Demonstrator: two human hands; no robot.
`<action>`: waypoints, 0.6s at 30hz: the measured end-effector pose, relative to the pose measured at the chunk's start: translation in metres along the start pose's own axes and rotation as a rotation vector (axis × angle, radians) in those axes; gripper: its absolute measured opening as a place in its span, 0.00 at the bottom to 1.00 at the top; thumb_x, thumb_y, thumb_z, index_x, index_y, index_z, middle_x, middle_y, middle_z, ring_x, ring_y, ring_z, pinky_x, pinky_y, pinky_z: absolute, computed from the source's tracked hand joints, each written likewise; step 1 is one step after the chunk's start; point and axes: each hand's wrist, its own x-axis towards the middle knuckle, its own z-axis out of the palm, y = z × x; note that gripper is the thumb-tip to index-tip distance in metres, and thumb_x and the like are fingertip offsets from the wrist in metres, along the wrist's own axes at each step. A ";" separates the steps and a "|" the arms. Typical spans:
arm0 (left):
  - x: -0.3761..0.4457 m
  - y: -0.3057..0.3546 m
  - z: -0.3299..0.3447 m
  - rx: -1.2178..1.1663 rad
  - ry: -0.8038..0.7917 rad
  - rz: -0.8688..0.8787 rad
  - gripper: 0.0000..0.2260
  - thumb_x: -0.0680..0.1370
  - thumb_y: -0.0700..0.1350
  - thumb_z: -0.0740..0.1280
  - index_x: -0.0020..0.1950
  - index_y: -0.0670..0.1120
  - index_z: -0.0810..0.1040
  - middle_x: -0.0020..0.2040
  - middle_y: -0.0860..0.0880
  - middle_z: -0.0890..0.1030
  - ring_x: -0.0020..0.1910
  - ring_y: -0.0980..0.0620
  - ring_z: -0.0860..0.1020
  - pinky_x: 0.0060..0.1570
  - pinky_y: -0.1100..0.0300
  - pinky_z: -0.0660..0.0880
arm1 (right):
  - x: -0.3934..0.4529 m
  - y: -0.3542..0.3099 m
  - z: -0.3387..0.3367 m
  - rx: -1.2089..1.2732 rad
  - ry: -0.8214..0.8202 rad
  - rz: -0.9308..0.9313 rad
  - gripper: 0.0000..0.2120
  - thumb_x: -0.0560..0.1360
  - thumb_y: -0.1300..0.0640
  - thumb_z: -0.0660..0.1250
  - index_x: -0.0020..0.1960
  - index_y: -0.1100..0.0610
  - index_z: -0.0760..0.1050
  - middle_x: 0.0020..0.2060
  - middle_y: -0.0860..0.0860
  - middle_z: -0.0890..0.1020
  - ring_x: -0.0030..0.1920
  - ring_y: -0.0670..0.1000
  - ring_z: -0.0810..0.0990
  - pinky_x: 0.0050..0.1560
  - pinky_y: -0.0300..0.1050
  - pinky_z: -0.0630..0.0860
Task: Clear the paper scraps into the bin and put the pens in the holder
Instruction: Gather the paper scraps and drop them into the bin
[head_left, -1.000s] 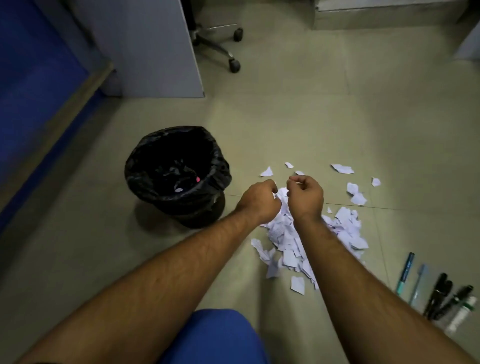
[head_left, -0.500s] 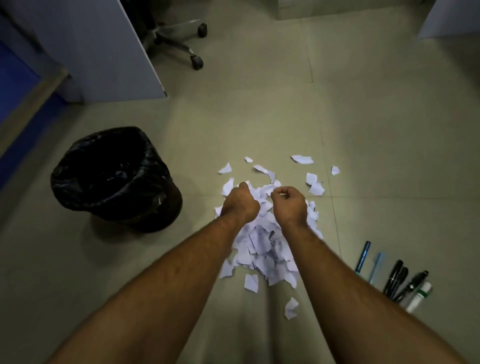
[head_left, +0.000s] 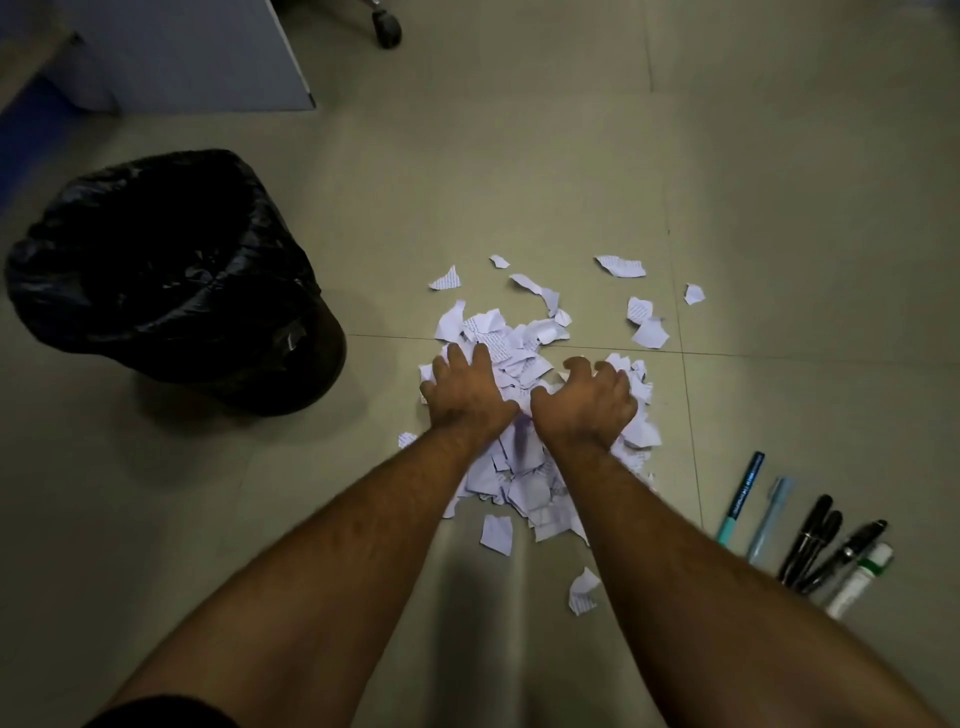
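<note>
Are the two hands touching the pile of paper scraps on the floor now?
Touching: the head view shows left hand and right hand pressed onto the pile of paper scraps.

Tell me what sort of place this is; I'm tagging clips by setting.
Probably an office floor: a chair caster beside a partition panel, a black-lined bin on the tiled floor, and pens laid near torn printed paper scraps.
</note>
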 end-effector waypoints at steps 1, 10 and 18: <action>0.003 0.000 0.002 -0.016 -0.060 -0.007 0.44 0.70 0.68 0.67 0.78 0.52 0.52 0.79 0.41 0.55 0.75 0.37 0.59 0.69 0.42 0.63 | 0.002 0.001 0.003 -0.030 -0.033 0.024 0.29 0.69 0.43 0.69 0.68 0.50 0.72 0.70 0.57 0.71 0.74 0.61 0.62 0.71 0.59 0.58; -0.005 -0.001 0.029 0.041 -0.036 0.055 0.28 0.78 0.55 0.64 0.76 0.54 0.57 0.71 0.41 0.65 0.65 0.38 0.70 0.57 0.46 0.74 | -0.012 0.001 0.023 -0.074 -0.178 -0.121 0.33 0.73 0.41 0.66 0.75 0.48 0.64 0.74 0.56 0.65 0.71 0.60 0.66 0.66 0.57 0.67; 0.002 -0.016 0.025 0.060 0.166 0.231 0.11 0.78 0.42 0.63 0.61 0.49 0.76 0.55 0.44 0.80 0.51 0.42 0.80 0.47 0.52 0.78 | -0.012 0.009 0.021 -0.035 -0.168 -0.247 0.16 0.78 0.54 0.62 0.66 0.48 0.75 0.58 0.54 0.79 0.57 0.58 0.78 0.51 0.49 0.76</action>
